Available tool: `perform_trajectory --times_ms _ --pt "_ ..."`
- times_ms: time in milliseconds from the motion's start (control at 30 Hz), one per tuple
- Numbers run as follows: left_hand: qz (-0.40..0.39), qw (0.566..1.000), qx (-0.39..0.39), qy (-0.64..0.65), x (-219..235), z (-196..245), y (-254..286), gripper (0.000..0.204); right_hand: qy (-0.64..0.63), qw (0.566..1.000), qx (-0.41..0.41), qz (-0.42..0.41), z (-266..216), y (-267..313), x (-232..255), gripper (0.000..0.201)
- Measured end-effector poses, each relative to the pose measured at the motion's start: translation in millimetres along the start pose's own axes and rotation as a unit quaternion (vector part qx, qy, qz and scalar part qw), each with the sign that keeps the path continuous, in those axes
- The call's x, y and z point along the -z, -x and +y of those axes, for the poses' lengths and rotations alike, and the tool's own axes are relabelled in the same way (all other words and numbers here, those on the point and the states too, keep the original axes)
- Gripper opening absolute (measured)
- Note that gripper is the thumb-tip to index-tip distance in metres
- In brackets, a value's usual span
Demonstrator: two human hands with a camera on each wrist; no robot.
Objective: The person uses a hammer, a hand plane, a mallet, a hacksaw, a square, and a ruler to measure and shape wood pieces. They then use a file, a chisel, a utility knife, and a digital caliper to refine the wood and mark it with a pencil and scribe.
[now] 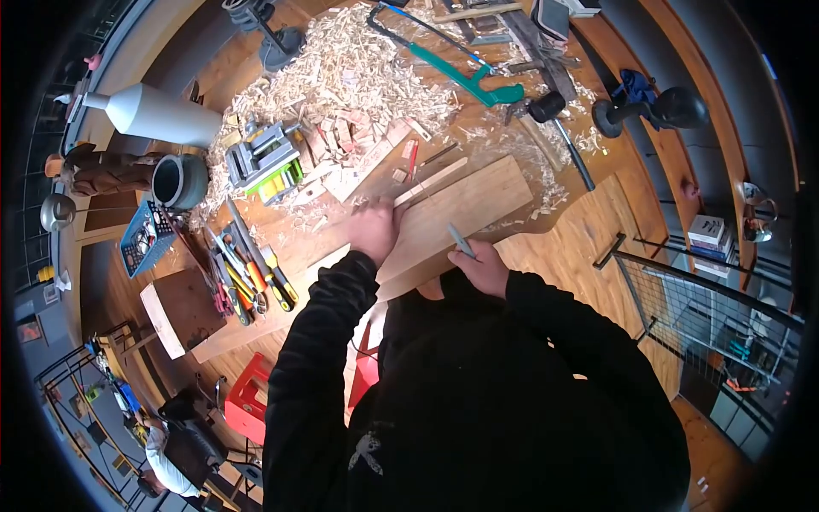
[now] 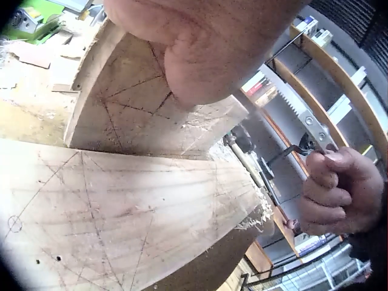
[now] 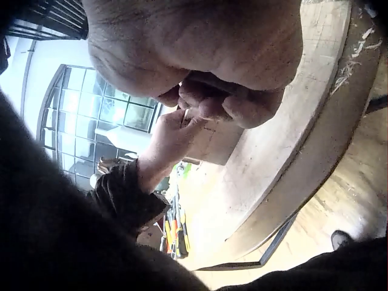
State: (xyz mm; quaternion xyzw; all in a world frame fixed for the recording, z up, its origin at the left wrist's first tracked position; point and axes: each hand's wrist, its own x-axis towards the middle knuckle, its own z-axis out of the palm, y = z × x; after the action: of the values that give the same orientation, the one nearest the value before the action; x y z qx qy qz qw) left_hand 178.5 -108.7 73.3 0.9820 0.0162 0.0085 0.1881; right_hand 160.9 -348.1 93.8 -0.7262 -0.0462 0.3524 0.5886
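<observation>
My left hand (image 1: 373, 230) grips a wooden piece with pencil lines (image 2: 133, 100), the palm over its upper edge and the fingers mostly hidden behind it. This piece stands up beside a wide light board (image 1: 469, 200), whose face also carries pencil lines and a small circle in the left wrist view. My right hand (image 1: 485, 269) is curled round a saw, its handle hidden in the fist. The toothed, riveted saw blade (image 2: 285, 94) points up and away from the fist, overlapping the board's near edge in the head view.
Wood shavings (image 1: 367, 77) heap at the back, with a green-handled hacksaw (image 1: 469, 81) and a vise (image 1: 264, 158) by them. Several hand tools (image 1: 252, 269) lie on the left. A mallet (image 1: 546, 107) lies back right; a white bottle (image 1: 162, 115) is back left.
</observation>
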Motion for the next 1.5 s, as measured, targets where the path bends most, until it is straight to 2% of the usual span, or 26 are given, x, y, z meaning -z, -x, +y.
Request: perform_trajectory --times_ms 67,167,200,233,300,433,533,600,833,1133,1200,1267,1500 --pt "-0.048 0.999 0.013 0.002 -0.1 5.1 -2.4 0.029 -0.004 1.000 -0.001 0.001 4.5 -8.4 -3.6 0.021" --pt "-0.058 0.998 0.012 0.005 -3.0 7.2 -4.5 0.028 -0.068 0.998 0.010 0.010 11.7 -17.8 -7.5 0.017" --pt "-0.069 0.997 0.018 0.005 -2.3 7.5 -4.9 0.027 -0.085 0.996 -0.022 0.010 10.8 -17.4 -7.9 0.017" --pt "-0.070 0.997 0.021 0.004 -2.8 7.1 -5.0 0.027 -0.101 0.993 -0.054 0.009 8.8 -17.3 -9.1 0.017" --pt "-0.035 0.999 0.001 0.031 -4.2 8.4 -6.3 0.026 -0.107 0.992 -0.062 0.003 13.9 -19.9 -11.6 0.017" --pt "-0.034 0.999 -0.006 0.028 0.0 10.6 -7.1 0.025 -0.110 0.991 -0.078 -0.002 14.8 -24.5 -14.9 0.018" --pt "-0.047 0.999 -0.004 0.023 -1.2 10.2 -9.5 0.023 -0.108 0.990 -0.085 0.003 15.4 -25.4 -16.9 0.018" --pt "-0.093 0.995 0.008 0.024 -3.9 8.5 -12.8 0.022 -0.111 0.989 -0.094 0.003 15.5 -25.3 -16.8 0.018" --pt "-0.093 0.995 -0.001 0.034 1.4 12.0 -17.4 0.023 -0.141 0.984 -0.105 0.009 20.6 -27.4 -18.6 0.019" --pt "-0.103 0.994 -0.007 0.030 -2.5 8.5 -18.1 0.023 -0.093 0.991 -0.093 0.009 17.3 -19.5 -16.9 0.023" --pt "-0.094 0.995 -0.014 0.022 -1.5 9.9 -18.2 0.015 -0.087 0.992 -0.093 0.007 17.7 -16.1 -14.8 0.024" --pt "-0.096 0.995 -0.017 0.027 -1.8 7.9 -19.3 0.016 -0.081 0.992 -0.093 0.005 14.9 -10.5 -11.2 0.024" --pt "-0.119 0.993 -0.007 0.002 -2.5 5.2 -23.5 0.018 -0.055 0.990 -0.128 -0.003 26.3 22.1 -1.9 0.025"
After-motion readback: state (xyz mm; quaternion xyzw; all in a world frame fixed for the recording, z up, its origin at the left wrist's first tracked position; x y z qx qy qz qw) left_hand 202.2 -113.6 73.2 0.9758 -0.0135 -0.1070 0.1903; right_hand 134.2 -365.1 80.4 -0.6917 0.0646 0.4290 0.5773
